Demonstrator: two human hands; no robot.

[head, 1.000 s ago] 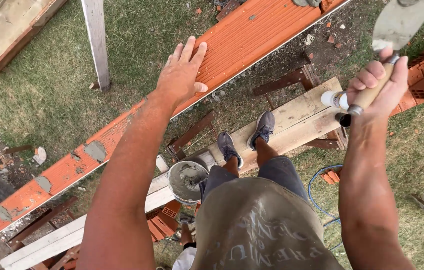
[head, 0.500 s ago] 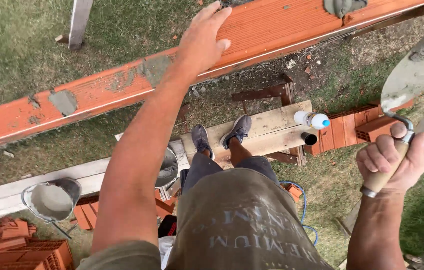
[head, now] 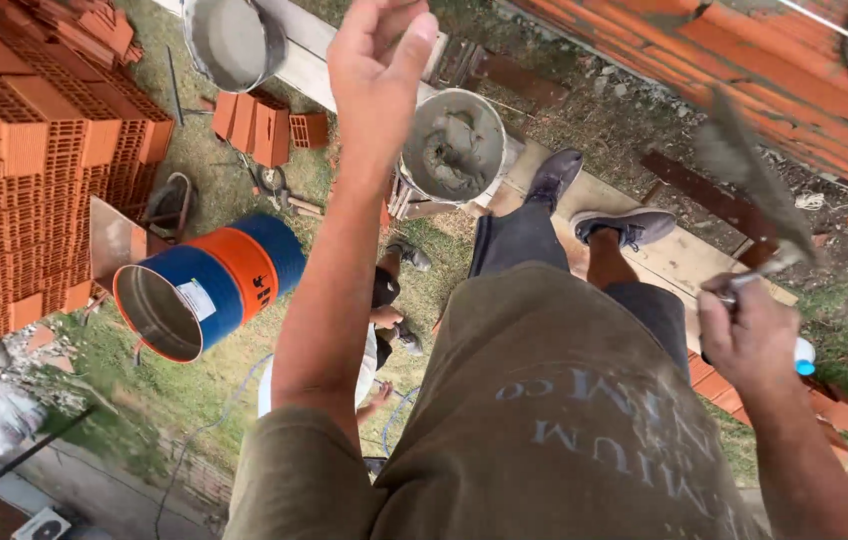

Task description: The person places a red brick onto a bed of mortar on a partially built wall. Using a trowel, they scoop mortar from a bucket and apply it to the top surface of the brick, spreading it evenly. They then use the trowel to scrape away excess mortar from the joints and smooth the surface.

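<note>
I stand on a wooden plank (head: 679,262) high above the ground and look down past my legs. My left hand (head: 376,62) is stretched out in front, fingers loosely curled and holding nothing, just left of a grey bucket of mortar (head: 454,148). My right hand (head: 752,335) grips the handle of a mortar-smeared trowel (head: 752,170), whose blade points up toward the red brick wall top (head: 744,50). My two grey shoes rest on the plank.
A blue and orange drum (head: 206,285) lies on its side on the grass below. Stacks of red hollow bricks (head: 29,160) stand at left. A second bucket (head: 234,40) sits on a plank at top. Another person (head: 384,315) is on the ground beneath me.
My view has swung left and downward, bringing the drum and brick stacks into sight. My left hand came off the wall top and now hangs free. The trowel stays in my right hand.
</note>
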